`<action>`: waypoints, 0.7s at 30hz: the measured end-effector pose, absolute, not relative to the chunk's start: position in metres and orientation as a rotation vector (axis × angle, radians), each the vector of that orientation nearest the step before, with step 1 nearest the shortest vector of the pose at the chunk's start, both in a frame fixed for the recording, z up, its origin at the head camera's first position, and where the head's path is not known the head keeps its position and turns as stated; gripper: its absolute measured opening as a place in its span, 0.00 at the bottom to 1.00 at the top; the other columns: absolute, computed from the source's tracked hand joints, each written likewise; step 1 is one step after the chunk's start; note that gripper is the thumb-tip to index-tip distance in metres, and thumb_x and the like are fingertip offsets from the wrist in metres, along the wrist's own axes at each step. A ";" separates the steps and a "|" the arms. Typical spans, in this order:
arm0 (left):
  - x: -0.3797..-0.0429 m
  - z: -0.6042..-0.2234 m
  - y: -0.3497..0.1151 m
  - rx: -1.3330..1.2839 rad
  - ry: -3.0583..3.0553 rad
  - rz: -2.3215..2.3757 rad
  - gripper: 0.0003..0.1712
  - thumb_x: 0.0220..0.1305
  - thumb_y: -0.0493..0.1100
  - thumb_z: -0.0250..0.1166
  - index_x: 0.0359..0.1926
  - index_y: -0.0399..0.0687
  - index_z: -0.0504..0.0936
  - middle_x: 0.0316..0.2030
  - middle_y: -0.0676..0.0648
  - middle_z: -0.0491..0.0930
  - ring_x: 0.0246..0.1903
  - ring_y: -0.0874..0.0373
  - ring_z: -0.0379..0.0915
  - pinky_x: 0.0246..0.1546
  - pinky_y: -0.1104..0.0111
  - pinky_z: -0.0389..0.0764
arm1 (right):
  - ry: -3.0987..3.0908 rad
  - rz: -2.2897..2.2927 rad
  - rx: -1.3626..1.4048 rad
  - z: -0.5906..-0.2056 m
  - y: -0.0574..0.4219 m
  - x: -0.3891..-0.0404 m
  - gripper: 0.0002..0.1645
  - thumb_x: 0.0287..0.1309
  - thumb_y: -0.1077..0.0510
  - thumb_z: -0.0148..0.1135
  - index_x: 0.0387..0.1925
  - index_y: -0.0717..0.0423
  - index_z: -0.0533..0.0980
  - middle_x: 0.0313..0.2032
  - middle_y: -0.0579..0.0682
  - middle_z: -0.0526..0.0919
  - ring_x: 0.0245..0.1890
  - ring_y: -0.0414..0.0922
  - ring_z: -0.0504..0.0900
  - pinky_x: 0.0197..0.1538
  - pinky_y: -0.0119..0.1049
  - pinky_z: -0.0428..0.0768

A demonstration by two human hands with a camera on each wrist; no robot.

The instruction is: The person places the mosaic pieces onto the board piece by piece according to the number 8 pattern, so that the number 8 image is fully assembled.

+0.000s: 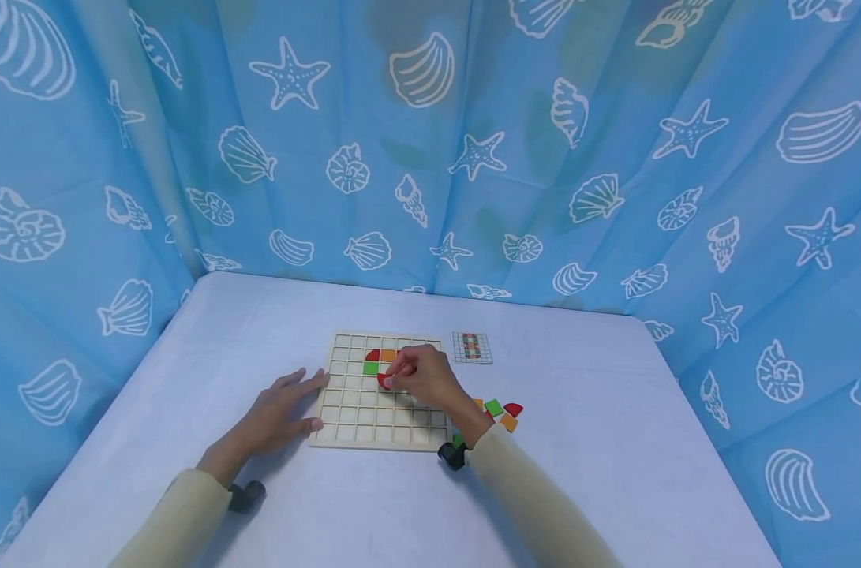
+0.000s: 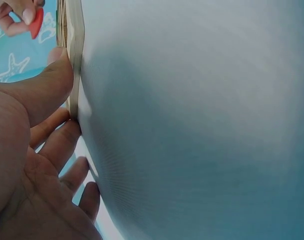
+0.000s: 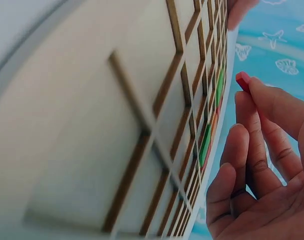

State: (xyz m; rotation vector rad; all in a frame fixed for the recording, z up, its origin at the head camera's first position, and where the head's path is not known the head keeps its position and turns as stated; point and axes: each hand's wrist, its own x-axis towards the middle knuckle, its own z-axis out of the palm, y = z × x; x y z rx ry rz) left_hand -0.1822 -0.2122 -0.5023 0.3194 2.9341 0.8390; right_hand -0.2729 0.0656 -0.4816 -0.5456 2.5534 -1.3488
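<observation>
A wooden grid board (image 1: 345,442) lies on the table. My left hand (image 1: 270,418) touches its left edge, fingers mostly straight and spread; the left wrist view shows thumb and fingertips against the board's side. Between thumb and fingers, my right hand (image 1: 430,380) pinches a red quarter-circle tile (image 1: 383,381) above the grid. The right wrist view shows this tile (image 3: 243,80) clear of the board. Set in upper cells are a red quarter-circle tile (image 1: 373,355), an orange square tile (image 1: 388,355) and a green square tile (image 1: 370,368). The right hand hides some cells.
A small pattern card (image 1: 472,348) lies beyond the board's right corner. Loose tiles, among them a green square (image 1: 494,408), a red quarter-circle (image 1: 514,409) and an orange square (image 1: 508,423), lie right of the board, partly behind the right wrist. A blue shell-print curtain (image 1: 402,197) surrounds the table.
</observation>
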 end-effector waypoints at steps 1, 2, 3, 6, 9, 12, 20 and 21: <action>-0.182 -0.502 -0.212 0.316 2.932 0.841 0.46 0.65 0.46 0.76 0.81 0.48 0.66 0.80 0.39 0.65 0.80 0.28 0.52 0.72 0.27 0.62 | 2.557 -1.341 -0.541 -0.482 0.063 -0.274 0.05 0.63 0.60 0.75 0.33 0.48 0.85 0.26 0.45 0.87 0.27 0.43 0.82 0.30 0.34 0.75; -0.182 -0.502 -0.212 0.313 2.931 0.840 0.46 0.65 0.47 0.76 0.81 0.48 0.66 0.80 0.39 0.65 0.80 0.28 0.52 0.72 0.26 0.62 | 2.564 -1.327 -0.532 -0.483 0.060 -0.274 0.05 0.62 0.60 0.75 0.33 0.48 0.85 0.26 0.45 0.87 0.26 0.42 0.81 0.30 0.34 0.74; -0.181 -0.502 -0.212 0.310 2.930 0.839 0.46 0.65 0.47 0.76 0.81 0.49 0.66 0.80 0.39 0.65 0.80 0.28 0.52 0.72 0.26 0.62 | 2.573 -1.312 -0.521 -0.483 0.057 -0.275 0.05 0.62 0.59 0.76 0.32 0.48 0.86 0.25 0.45 0.87 0.26 0.42 0.80 0.29 0.34 0.73; -0.181 -0.502 -0.211 0.305 2.930 0.836 0.47 0.66 0.47 0.76 0.81 0.49 0.66 0.80 0.38 0.65 0.80 0.28 0.52 0.72 0.27 0.63 | 2.600 -1.279 -0.494 -0.484 0.049 -0.276 0.06 0.60 0.59 0.78 0.31 0.49 0.86 0.23 0.46 0.84 0.24 0.43 0.77 0.27 0.34 0.71; -0.180 -0.502 -0.211 0.303 2.931 0.834 0.47 0.66 0.47 0.76 0.81 0.49 0.66 0.80 0.37 0.65 0.80 0.28 0.52 0.72 0.28 0.64 | 2.641 -1.218 -0.443 -0.484 0.040 -0.278 0.08 0.58 0.57 0.80 0.28 0.47 0.86 0.22 0.46 0.81 0.24 0.43 0.75 0.27 0.35 0.71; -0.180 -0.501 -0.211 0.301 2.929 0.832 0.47 0.66 0.47 0.76 0.81 0.49 0.66 0.80 0.37 0.65 0.80 0.28 0.52 0.72 0.28 0.63 | 2.686 -1.139 -0.402 -0.484 0.034 -0.278 0.11 0.57 0.56 0.81 0.25 0.45 0.84 0.22 0.44 0.80 0.25 0.43 0.76 0.28 0.35 0.71; -0.180 -0.499 -0.211 0.290 2.917 0.841 0.47 0.66 0.48 0.76 0.81 0.50 0.65 0.80 0.38 0.64 0.81 0.29 0.51 0.73 0.28 0.63 | 2.736 -1.057 -0.371 -0.482 0.026 -0.276 0.11 0.58 0.55 0.80 0.24 0.45 0.84 0.22 0.46 0.82 0.28 0.44 0.78 0.30 0.37 0.72; -0.179 -0.499 -0.211 0.286 2.915 0.843 0.47 0.66 0.48 0.76 0.81 0.50 0.65 0.80 0.38 0.64 0.81 0.29 0.51 0.73 0.28 0.62 | 2.743 -1.047 -0.379 -0.481 0.026 -0.276 0.11 0.59 0.54 0.80 0.25 0.45 0.84 0.22 0.45 0.82 0.28 0.44 0.78 0.30 0.37 0.72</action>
